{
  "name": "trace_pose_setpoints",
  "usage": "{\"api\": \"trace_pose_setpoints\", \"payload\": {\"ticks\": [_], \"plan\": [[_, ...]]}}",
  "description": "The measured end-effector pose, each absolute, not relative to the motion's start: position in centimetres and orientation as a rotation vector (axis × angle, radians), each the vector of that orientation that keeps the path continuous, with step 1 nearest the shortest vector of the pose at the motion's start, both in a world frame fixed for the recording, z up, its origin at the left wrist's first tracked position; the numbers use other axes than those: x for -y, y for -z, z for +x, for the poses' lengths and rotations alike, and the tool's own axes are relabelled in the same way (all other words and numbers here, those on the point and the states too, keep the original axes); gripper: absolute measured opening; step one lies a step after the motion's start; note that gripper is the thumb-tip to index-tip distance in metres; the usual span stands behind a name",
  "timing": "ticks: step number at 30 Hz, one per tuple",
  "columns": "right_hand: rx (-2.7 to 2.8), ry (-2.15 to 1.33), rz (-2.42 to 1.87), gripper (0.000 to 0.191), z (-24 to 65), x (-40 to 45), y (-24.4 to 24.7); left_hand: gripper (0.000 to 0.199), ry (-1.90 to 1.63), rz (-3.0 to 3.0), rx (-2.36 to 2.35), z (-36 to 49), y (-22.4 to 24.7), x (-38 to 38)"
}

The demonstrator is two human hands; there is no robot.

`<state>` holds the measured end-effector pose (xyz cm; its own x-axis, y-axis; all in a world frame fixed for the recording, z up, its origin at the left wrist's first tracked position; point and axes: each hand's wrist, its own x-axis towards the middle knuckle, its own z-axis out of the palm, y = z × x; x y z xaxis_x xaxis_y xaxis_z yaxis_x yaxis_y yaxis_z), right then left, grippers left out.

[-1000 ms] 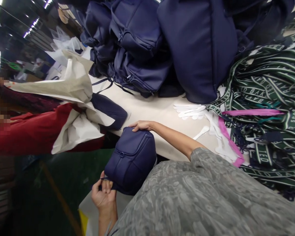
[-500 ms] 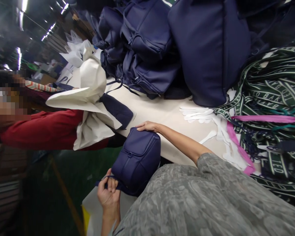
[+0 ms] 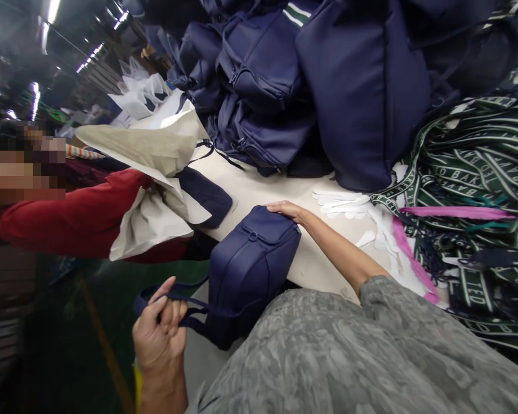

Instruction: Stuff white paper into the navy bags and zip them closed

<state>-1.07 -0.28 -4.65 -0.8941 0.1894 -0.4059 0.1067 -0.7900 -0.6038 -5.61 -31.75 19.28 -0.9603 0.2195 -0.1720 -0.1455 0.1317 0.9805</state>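
A navy blue backpack (image 3: 252, 264) with a ring on its front leans over the near edge of the table, close to my body. My right hand (image 3: 287, 210) holds its far end by the flap, with the fingers over the edge. At the other end, my left hand (image 3: 162, 322) is closed around navy straps (image 3: 194, 299) and pulls them out from the bag. The bag's back is hidden from me. Just beyond it lies a flat navy piece (image 3: 207, 198), partly under cream paper.
Navy bags (image 3: 263, 109) are heaped along the back of the table (image 3: 237, 187). White strips (image 3: 341, 202) and a pile of green lettered webbing (image 3: 470, 155) with a pink strip lie right. At left, a person in a red sleeve (image 3: 82, 221) is beside cream paper (image 3: 155, 215).
The backpack has turned and shifted up and right with my right hand. My left hand has moved left, drawing the straps out into a visible loop. The cream paper at left has changed shape.
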Motion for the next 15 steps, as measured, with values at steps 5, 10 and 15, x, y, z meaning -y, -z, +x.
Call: {"api": "trace_pose_setpoints", "payload": {"ticks": [5,10,15], "plan": [[1.103,-2.632,-0.838,0.030,3.4,-3.6,5.6,0.030,-1.743,0.291,-2.118,-5.3,-21.1,26.5],[1.489,-2.231,-1.175,0.026,6.8,-4.1,7.1,0.027,-1.626,0.456,-1.993,-5.9,-20.3,22.1],[1.507,-2.171,-1.154,0.022,9.4,-2.6,8.0,0.024,-1.583,0.589,-1.992,-5.3,-20.3,20.2]]}}
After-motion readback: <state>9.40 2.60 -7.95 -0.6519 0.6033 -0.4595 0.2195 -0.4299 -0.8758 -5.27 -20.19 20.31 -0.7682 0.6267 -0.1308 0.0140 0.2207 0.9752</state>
